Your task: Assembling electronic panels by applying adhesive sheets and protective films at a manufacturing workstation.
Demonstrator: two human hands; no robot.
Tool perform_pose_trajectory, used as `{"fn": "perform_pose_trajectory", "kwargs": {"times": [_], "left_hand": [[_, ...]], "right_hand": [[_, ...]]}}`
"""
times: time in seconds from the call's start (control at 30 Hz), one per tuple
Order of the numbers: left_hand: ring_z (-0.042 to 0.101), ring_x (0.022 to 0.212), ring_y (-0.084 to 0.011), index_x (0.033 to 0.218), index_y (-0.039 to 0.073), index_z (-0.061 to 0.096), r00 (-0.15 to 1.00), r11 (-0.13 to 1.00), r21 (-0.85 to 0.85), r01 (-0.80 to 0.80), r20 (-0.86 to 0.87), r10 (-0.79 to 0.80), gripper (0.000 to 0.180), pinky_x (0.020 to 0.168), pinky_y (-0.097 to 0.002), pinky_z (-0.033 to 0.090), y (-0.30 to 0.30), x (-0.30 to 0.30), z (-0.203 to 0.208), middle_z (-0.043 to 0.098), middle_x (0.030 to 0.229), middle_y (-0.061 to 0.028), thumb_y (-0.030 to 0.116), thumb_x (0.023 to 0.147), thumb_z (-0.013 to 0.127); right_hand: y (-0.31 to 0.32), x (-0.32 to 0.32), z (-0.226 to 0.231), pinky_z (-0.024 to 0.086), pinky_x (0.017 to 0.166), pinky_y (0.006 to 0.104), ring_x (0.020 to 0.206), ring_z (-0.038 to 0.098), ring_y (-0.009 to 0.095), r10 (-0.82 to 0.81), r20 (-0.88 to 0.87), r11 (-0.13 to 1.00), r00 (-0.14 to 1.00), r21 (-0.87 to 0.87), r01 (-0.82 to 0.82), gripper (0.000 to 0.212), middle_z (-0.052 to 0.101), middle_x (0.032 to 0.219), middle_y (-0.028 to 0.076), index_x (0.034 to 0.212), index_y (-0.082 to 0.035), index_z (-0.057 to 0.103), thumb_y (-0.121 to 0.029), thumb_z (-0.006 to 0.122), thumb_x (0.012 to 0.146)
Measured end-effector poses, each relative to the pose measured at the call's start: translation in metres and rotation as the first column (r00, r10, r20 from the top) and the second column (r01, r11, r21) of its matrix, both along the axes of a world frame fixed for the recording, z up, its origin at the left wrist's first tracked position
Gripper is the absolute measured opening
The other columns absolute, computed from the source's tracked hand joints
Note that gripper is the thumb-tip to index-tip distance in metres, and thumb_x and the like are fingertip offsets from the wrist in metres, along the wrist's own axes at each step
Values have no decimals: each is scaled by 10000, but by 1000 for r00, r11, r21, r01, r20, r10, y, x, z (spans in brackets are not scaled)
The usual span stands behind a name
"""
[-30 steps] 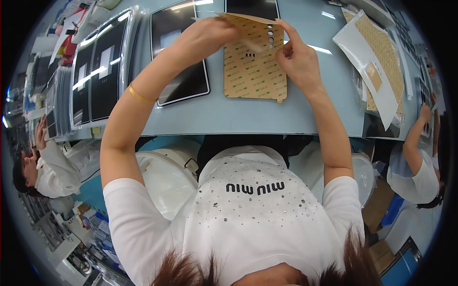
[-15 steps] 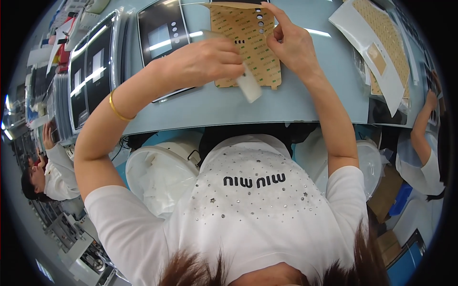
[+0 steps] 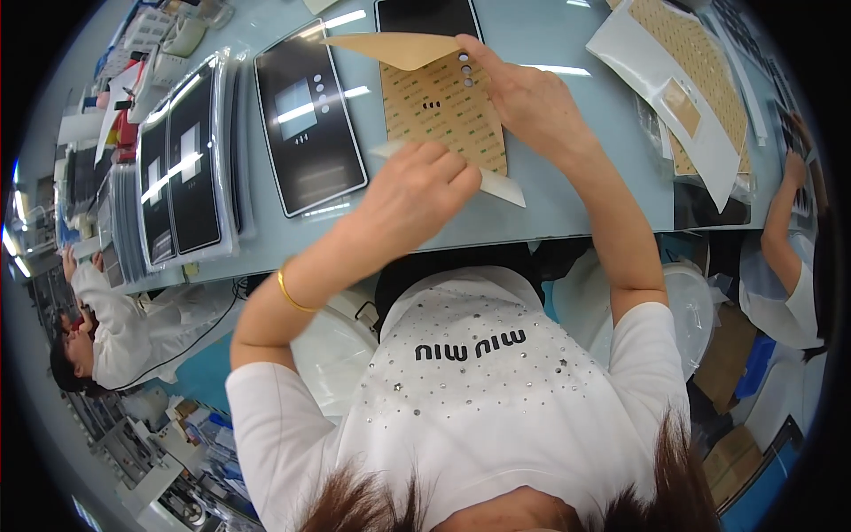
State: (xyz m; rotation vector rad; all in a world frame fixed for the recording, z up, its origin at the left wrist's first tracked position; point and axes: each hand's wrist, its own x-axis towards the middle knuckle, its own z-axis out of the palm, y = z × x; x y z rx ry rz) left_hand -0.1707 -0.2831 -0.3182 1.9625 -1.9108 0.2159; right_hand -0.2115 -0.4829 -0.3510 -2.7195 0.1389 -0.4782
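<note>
A tan adhesive sheet (image 3: 443, 115) with printed liner and small holes lies along a black panel (image 3: 425, 16), most of which it hides. Its far end is lifted and folded over, showing a plain tan flap (image 3: 390, 49). My right hand (image 3: 532, 102) pinches the sheet at its far right, thumb and forefinger together. Across the near end of the sheet, my left hand (image 3: 421, 195) is closed round a flat whitish scraper (image 3: 503, 187), whose two ends stick out either side of the fist. To the left lies another black panel (image 3: 310, 120) with a pale window and round holes.
Plastic-wrapped black panels (image 3: 182, 164) are stacked at the left of the table (image 3: 550, 208). At the right lie more tan sheets (image 3: 709, 80) under a white curved sheet (image 3: 665, 97). A lined white bin (image 3: 683, 310) stands below the table edge. Other people work at both sides.
My left hand has come nearer to me with the scraper, now laid across the sheet's near end. The folded flap shows more, and my right hand has shifted slightly left and nearer.
</note>
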Motion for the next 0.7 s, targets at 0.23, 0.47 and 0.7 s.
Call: {"fn": "perform_pose_trajectory", "kwargs": {"times": [0.23,0.47,0.7], "left_hand": [[585,748,-247,728,49,561,980,985,-21,-169,101,170,116,655,-341,489,-43,22,-1,574,723,-77,38,638,632],[618,796,-261,759,25,595,978,979,-43,-197,54,199,95,692,-378,515,-90,86,-7,627,775,-94,15,676,640],[597,765,-241,790,51,595,951,942,130,-310,56,305,124,617,-351,489,-35,5,5,591,764,-87,62,673,635]], "right_hand": [[-45,31,30,484,751,390,861,599,295,114,95,982,989,-163,-98,425,630,872,128,1265,-186,527,-67,486,859],[-101,89,20,412,880,288,976,561,195,286,-317,867,904,487,-103,288,615,1112,74,1004,5,647,-27,436,812],[-95,75,-4,379,923,273,1060,520,184,270,-184,767,945,635,-96,242,585,1156,64,961,1,651,0,462,809]]}}
